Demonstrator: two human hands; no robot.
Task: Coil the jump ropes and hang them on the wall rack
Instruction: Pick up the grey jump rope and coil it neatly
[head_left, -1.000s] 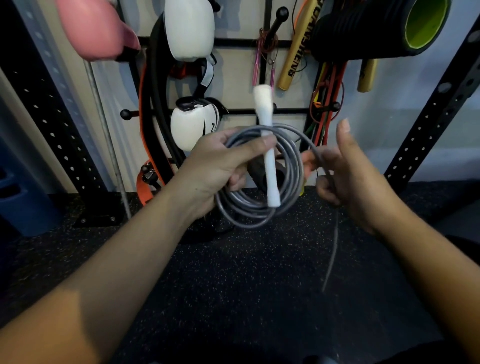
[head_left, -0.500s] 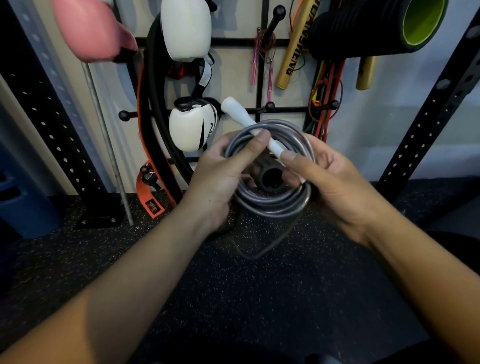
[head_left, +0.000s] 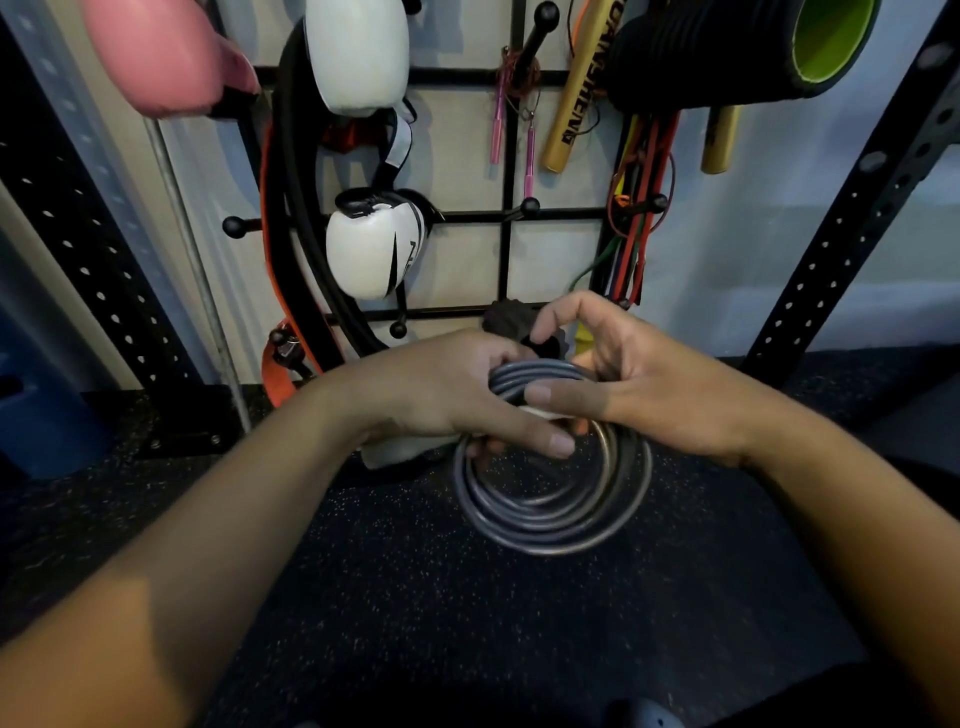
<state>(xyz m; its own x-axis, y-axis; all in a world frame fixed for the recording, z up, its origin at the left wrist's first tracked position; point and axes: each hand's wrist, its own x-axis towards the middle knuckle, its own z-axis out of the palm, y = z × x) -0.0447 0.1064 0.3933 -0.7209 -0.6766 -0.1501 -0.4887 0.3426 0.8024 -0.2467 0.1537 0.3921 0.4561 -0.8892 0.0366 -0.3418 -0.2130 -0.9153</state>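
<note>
Since half a second ago our hands have dropped lower and the white handle (head_left: 400, 451), which then stuck up to the upper left above the coil, now pokes out below our left wrist, its long axis running roughly level and its free end pointing left.

Nearest to us, the grey jump rope (head_left: 550, 512) hangs as a round coil of several loops, its face turned toward us, its lower arc dangling free beneath both hands over the black speckled floor (head_left: 415, 597). Our left hand (head_left: 447, 395) grips the top of the coil, fingers curled over the strands and thumb laid across the front. Our right hand (head_left: 649, 384) meets it from the other side: its thumb presses across the upper strands just beside the left thumb, while its fingers curl loosely behind; we cannot tell how many of them touch the rope. A sliver of white shows between the two thumbs.

Beyond the grip, the black wall rack (head_left: 511, 218) carries white boxing gloves (head_left: 374, 249) up and to the left, pink-handled ropes (head_left: 498, 124) straight above, coloured bands (head_left: 634, 228) and a black foam roller (head_left: 727, 47) up and to the right.
</note>
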